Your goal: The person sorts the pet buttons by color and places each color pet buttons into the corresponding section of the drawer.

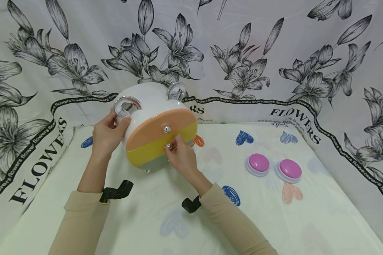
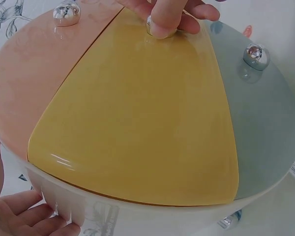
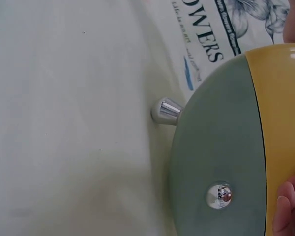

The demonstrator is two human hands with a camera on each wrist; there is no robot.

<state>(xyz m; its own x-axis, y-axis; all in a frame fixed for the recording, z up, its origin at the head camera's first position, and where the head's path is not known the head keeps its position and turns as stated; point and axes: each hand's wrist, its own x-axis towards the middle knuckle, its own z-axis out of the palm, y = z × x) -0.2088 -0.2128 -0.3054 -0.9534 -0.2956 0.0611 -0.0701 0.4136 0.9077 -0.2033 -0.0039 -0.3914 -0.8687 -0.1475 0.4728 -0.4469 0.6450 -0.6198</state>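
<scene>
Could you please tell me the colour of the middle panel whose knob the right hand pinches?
The middle panel is yellow, best seen in the left wrist view.

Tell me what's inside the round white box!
Nothing inside shows: the orange panel, yellow panel and green panel cover it. The right hand pinches the yellow panel's silver knob.

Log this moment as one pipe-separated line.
left hand: holds white case | right hand: pinches silver knob on yellow panel | orange panel, grey-green panel: flank yellow | two pink-topped discs: untouched

Whether home or studio is unclear; flower-printed drapes (image 1: 242,71) surround a heart-patterned tablecloth (image 1: 290,226) on three sides
</scene>
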